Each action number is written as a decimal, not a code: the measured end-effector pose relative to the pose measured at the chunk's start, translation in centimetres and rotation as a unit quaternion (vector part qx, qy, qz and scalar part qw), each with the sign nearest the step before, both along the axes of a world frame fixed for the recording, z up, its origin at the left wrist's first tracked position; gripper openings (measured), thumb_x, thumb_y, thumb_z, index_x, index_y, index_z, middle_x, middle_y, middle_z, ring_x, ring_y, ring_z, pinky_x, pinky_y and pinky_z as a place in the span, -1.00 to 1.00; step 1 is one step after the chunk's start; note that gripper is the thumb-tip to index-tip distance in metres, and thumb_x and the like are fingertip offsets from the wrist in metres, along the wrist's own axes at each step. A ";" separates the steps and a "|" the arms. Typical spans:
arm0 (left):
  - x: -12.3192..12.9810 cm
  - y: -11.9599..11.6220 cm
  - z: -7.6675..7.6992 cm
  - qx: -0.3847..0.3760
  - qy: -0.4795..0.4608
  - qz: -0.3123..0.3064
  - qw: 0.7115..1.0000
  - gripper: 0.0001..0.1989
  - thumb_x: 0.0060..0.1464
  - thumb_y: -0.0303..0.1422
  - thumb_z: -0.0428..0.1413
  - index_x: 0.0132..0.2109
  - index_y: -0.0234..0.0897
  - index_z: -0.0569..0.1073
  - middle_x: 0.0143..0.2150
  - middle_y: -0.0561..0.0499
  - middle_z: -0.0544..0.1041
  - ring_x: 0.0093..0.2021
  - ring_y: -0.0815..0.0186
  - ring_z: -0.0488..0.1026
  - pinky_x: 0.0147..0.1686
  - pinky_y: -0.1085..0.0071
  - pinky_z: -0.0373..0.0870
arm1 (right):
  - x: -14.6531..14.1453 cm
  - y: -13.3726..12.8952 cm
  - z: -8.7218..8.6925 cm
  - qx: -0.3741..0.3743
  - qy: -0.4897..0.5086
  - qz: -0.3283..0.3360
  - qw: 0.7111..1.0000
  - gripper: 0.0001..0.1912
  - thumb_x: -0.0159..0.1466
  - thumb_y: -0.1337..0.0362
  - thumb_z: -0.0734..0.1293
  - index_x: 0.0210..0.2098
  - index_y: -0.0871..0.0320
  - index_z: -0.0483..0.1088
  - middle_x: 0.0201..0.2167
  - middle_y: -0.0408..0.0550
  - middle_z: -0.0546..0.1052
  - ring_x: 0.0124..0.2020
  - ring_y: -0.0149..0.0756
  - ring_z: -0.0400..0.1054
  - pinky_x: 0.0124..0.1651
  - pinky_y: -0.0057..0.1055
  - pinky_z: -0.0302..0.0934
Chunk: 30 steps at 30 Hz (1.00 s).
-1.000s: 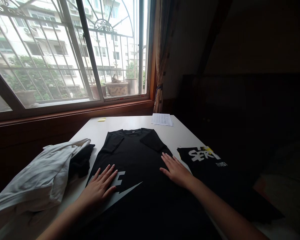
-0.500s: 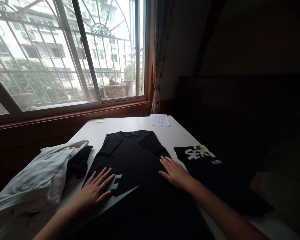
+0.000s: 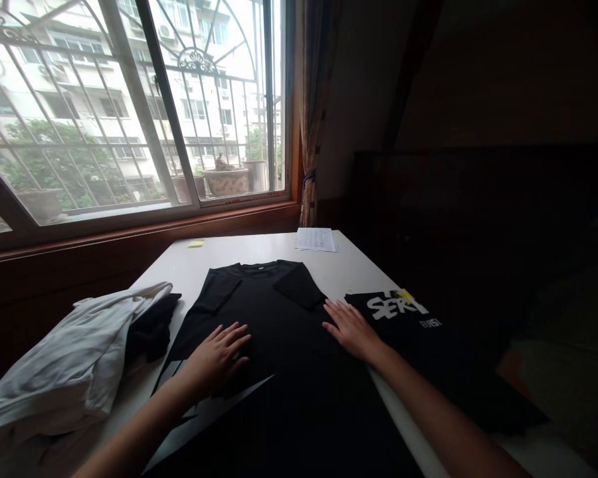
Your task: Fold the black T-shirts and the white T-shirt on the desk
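A black T-shirt [image 3: 279, 345] with a grey print lies spread out in front of me, its collar toward the far end and both sleeves folded inward over the chest. My left hand [image 3: 216, 358] is over the left half of the shirt, fingers stretched out, covering part of the print. At the shirt's right edge, just below the right sleeve, is my right hand [image 3: 351, 328], flat with its fingers extended. Neither hand grasps the fabric. The shirt's lower end runs into shadow at the bottom of the view.
Light grey and black clothes [image 3: 74, 352] are heaped on the left. To the right lies another black garment [image 3: 398, 309] with white lettering. Papers [image 3: 316, 239] and a yellow note [image 3: 196, 243] rest at the far end of the white table [image 3: 259, 244], below a barred window [image 3: 219, 99].
My left hand has slid right and slightly up across the shirt. My right hand has shifted a little up and outward to the shirt's edge.
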<state>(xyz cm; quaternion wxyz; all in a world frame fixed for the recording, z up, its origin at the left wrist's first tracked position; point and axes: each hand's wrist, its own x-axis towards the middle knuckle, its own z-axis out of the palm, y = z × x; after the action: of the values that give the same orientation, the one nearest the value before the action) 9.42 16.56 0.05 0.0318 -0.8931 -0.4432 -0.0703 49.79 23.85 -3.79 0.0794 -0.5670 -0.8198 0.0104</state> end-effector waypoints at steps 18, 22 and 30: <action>4.4 4.0 -2.1 -0.044 0.008 -0.010 0.999 -0.38 0.37 0.08 -0.23 0.46 0.09 -0.11 0.51 0.10 -0.10 0.49 0.06 -0.16 0.40 -0.09 -0.21 | 1.6 0.9 0.2 0.076 0.112 0.023 0.990 -0.45 0.43 0.22 0.04 0.36 0.20 0.20 0.38 0.07 0.22 0.42 -0.14 0.02 0.43 -0.05 -0.08; 4.3 5.5 -1.7 -0.055 0.014 0.001 0.998 -0.37 0.37 0.09 -0.24 0.46 0.05 -0.06 0.51 0.07 -0.10 0.49 0.05 -0.16 0.40 -0.10 -0.20 | 0.6 -0.5 1.0 0.029 0.127 0.099 0.987 -0.40 0.46 0.03 0.06 0.39 0.17 0.14 0.43 0.01 0.11 0.45 -0.19 -0.08 0.45 -0.12 -0.11; 3.3 6.6 -1.6 -0.056 0.015 -0.009 0.998 -0.37 0.38 0.07 -0.25 0.46 0.01 -0.07 0.51 0.02 -0.13 0.49 0.04 -0.19 0.39 -0.12 -0.20 | -0.6 -1.5 0.9 -0.043 0.046 0.091 0.994 -0.27 0.44 -0.17 0.01 0.45 0.07 -0.05 0.47 -0.01 -0.04 0.48 -0.14 -0.22 0.46 -0.03 -0.22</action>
<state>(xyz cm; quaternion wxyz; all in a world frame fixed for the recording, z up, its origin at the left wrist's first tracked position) 12.68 23.13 -1.57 -0.0123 -0.8983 -0.4380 -0.0324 49.23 22.32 -2.87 0.0911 -0.4914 -0.8626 0.0784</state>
